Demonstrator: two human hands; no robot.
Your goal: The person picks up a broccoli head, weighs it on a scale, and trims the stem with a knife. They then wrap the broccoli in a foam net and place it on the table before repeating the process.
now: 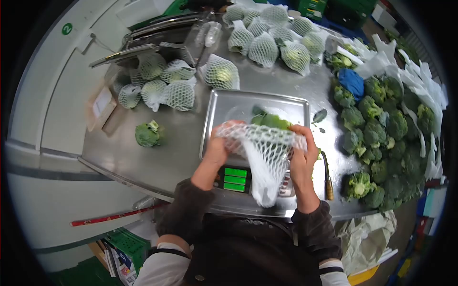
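A white foam mesh sleeve point(269, 157) hangs between my two hands, its mouth stretched wide and its narrow end dangling over the front of the scale. My left hand point(223, 143), smeared by motion, grips the left side of the mouth. On the opposite side, my right hand point(304, 152) has its fingers closed on the rim. Just beyond the mouth is a green broccoli head point(273, 120), partly hidden by the mesh, over the steel pan point(224, 102) of the scale. Below the sleeve, the scale's green display point(236, 179) is lit.
Loose broccoli heads point(374, 128) are heaped at the right, with a blue cloth-like item point(351, 84) among them. A knife point(328, 176) lies right of the scale. Sleeved heads point(262, 45) stand at the back and left point(179, 90). One bare head point(148, 134) sits left.
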